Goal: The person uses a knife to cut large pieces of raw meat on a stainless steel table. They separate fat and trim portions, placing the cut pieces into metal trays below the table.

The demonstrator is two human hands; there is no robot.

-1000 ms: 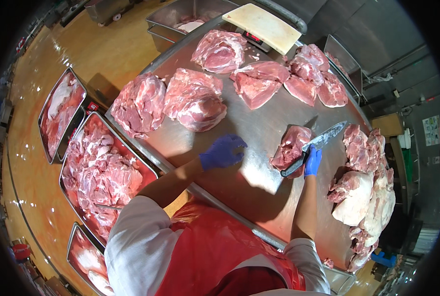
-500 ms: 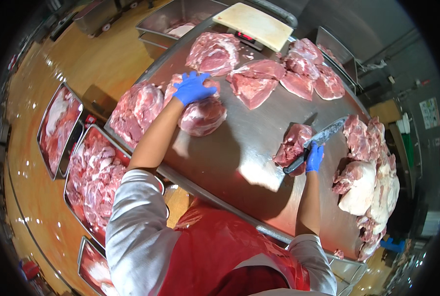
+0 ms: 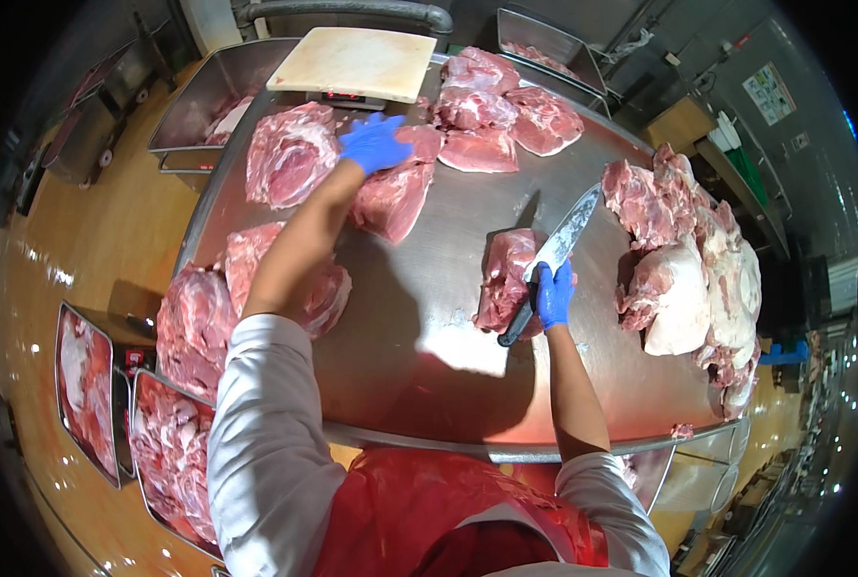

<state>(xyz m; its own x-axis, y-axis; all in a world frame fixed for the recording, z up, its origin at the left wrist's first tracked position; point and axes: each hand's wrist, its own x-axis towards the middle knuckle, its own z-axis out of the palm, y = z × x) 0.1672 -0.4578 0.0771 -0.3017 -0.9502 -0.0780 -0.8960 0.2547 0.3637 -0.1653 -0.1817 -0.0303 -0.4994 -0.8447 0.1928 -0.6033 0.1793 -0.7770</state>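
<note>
And off goes my left hand, away from the big lump it was over half a second ago, out to the far wedge of meat; the blue-gloved fingers are splayed over its edge, and whether they press or merely skim I can't tell. My right hand hasn't let go: it's clamped round the black handle of the knife, lying across the dark red chunk mid-bench, blade pointing away. Hands well apart, then, so I'd judge the attention is on that wedge, with the blade idle. It looks smooth, moist and pink, narrowing toward me; the round piece beside it is folded and streaked with white. Right of the knife, a heap mixes ragged red flesh with smooth, cream-coloured fat. Everything sits on the dull steel bench, glaring where light hits; at the far edge, a thick off-white board, scuffed and flat.
</note>
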